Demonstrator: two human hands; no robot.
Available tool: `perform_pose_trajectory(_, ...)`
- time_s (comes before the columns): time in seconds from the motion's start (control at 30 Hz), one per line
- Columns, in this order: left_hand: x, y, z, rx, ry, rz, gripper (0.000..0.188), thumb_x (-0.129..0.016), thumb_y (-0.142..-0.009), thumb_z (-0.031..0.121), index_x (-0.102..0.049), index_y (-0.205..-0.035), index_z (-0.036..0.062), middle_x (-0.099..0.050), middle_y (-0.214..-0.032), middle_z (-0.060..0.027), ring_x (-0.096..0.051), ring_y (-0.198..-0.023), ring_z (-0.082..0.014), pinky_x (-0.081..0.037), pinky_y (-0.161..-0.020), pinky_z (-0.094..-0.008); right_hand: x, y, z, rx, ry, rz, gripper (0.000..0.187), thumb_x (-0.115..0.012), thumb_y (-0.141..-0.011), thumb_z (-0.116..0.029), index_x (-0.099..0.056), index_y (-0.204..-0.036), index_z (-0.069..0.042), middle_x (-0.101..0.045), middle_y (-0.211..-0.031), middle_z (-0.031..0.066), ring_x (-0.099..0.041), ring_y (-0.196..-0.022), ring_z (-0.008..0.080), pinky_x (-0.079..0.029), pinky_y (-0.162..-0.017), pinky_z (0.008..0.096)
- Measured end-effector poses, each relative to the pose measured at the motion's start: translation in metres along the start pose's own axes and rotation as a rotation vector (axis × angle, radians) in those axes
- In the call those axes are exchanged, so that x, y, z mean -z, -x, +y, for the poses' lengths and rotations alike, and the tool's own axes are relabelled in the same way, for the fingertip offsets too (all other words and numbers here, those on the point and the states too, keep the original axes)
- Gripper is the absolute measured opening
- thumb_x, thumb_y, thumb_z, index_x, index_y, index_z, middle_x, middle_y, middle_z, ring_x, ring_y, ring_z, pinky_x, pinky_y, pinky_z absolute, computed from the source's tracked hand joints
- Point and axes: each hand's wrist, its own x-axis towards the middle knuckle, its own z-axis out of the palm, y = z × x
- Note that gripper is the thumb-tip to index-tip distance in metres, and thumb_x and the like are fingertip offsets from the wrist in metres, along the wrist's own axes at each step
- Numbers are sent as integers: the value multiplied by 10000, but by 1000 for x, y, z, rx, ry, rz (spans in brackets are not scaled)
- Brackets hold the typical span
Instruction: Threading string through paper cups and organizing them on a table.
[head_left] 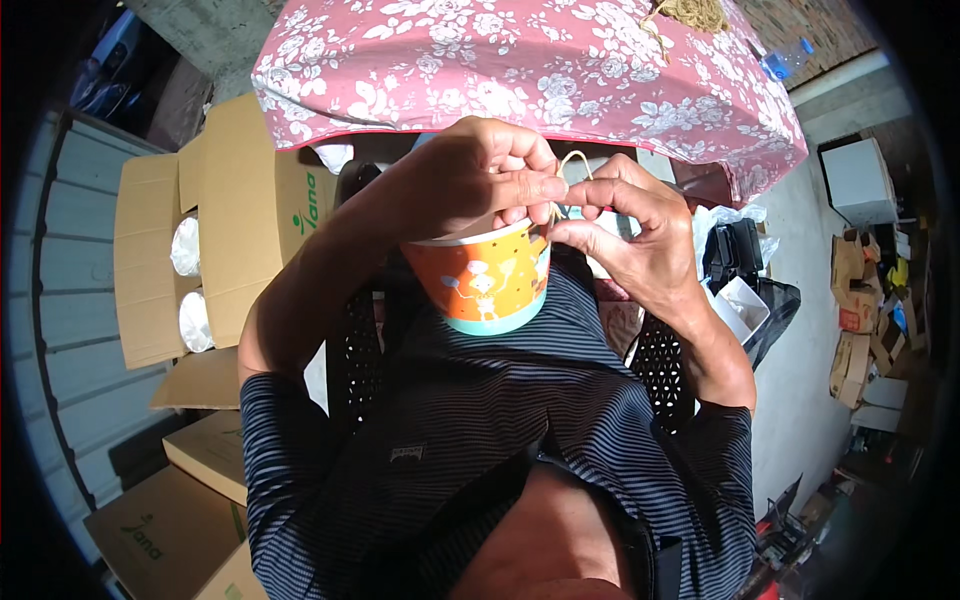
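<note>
An orange paper tub [480, 285] with cartoon figures and a mint-green base is in front of my chest, its rim just below my hands. A thin tan twine [575, 156] forms a small loop above the tub's right rim. My left hand [490, 175] is closed, with thumb and forefinger pinching the twine. Facing it, my right hand [640, 225] has its thumb and bent fingers closed on the twine near the rim. My fingers hide part of the twine and most of the tub's opening.
A table with a pink floral cloth [420, 70] stands ahead, bearing a bundle of tan twine [692, 12] and a plastic bottle [787, 60]. Open cardboard boxes [145, 260] with white rolls are at left. A white container [740, 310], black bags and more cartons [860, 280] are at right.
</note>
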Motion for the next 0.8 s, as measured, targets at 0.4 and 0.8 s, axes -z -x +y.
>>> perform_pose_trajectory(0.4,-4,-1,-5,-62,-43,51,204,-682,-1016,174,-669,-1011,-29,-703,-809,-52,-614,-699,-89,-493,-635,-262,1,4,-5,-281,-230,-18,79,-783,-886,-47,-762,-919,22,-666,-831,63,-610,-743,108,-497,-698,279)
perform_pose_trajectory(0.8,-4,-3,-5,-93,-88,51,198,-688,-1008,177,-680,-1011,-20,-716,-809,-57,-622,-686,-88,-505,-644,-271,0,4,-4,-334,-198,-98,138,-798,-924,-108,-780,-974,19,-651,-823,41,-589,-746,82,-481,-670,264)
